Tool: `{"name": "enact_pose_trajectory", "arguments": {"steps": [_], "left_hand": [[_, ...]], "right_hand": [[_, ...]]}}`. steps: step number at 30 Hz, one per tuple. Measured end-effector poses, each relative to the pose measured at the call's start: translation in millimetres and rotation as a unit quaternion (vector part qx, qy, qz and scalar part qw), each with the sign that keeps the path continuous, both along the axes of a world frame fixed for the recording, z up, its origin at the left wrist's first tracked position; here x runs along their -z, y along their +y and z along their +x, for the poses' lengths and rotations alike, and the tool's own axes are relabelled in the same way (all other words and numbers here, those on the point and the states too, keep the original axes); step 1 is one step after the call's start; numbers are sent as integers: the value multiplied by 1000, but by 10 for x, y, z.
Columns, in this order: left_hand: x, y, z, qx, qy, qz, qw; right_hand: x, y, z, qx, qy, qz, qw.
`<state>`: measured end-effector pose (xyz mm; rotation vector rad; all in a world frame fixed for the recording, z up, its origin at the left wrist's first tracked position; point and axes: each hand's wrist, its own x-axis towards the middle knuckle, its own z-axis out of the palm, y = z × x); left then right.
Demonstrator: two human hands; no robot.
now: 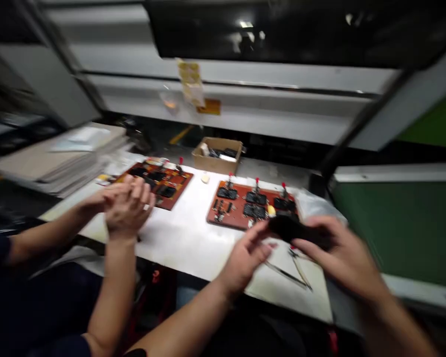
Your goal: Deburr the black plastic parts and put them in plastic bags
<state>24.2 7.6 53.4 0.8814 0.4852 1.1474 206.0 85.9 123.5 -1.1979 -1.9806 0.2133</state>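
Note:
A flat black part (287, 229), blurred by motion, is held up over the front of the right board. My right hand (344, 255) grips its right end between thumb and fingers. At the left end, the fingers of my left hand (245, 255) close on its edge. Behind it lies a reddish-brown fixture board (232, 210) with black pieces (255, 198) set in it and red-tipped clamps (257, 183) along the back. A thin two-armed tool (299, 275), perhaps tweezers or pliers, rests on the white table below my hands.
At left, a co-worker's hands (128, 206) are over a second fixture board (176, 186). A cardboard box (217, 161) of small parts stands behind the white table (178, 248). Stacked sheets (52, 158) are far left; a clear plastic bag (319, 203) lies right.

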Motion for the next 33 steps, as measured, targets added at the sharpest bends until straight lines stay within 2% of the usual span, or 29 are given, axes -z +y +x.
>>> {"name": "enact_pose_trajectory", "arguments": {"steps": [3, 6, 9, 12, 16, 20, 23, 26, 33], "left_hand": [[23, 27, -198, -85, -43, -85, 992], [141, 18, -470, -94, -59, -123, 986], [234, -27, -636, -96, -64, -151, 982], [277, -40, -673, -81, -52, -157, 983], [312, -4, -644, -59, -46, -160, 984], [392, 57, -605, -50, -39, -110, 992], [459, 83, -582, -56, -20, -70, 996], [480, 75, -579, -59, -21, -73, 995], [363, 35, -608, -66, -9, -112, 992]], "right_hand": [[263, -407, -66, 25, 9, -59, 998], [499, -655, -428, 2, 45, -107, 993], [621, -797, -731, -35, 104, -128, 986], [644, -840, -789, -51, 143, -139, 979], [643, -824, -647, -73, 181, -208, 958], [655, -821, -522, -98, 246, -250, 931], [655, -812, -479, -119, 242, -243, 932], [662, -791, -469, -127, 235, -236, 934], [703, -746, -479, -138, 234, -214, 938]]}}
